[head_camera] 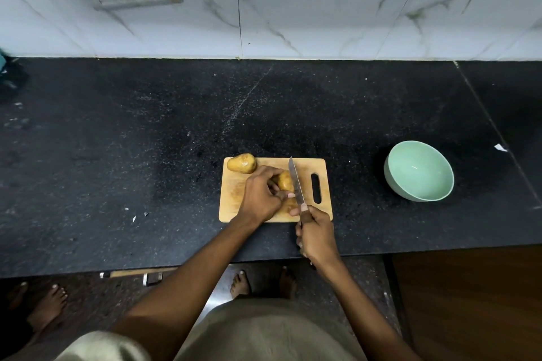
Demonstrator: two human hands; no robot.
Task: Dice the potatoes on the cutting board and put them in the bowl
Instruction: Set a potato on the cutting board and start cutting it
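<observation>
Left hand (262,195) curls over a potato (285,181) mid cutting board (319,167), gripping it. Right hand (316,236) wraps the knife (295,182) handle; blade lies along the potato's right side. Second potato (242,163) at board's far left corner. Green bowl (418,170) well right on the black counter (117,141).

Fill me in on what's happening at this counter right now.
A person is cutting a potato on the wooden cutting board. The left hand holds it steady while the right hand grips a knife, its blade laid along the potato's right side. A second, whole potato sits at the board's far left corner. The green bowl to the right holds nothing yet.
</observation>
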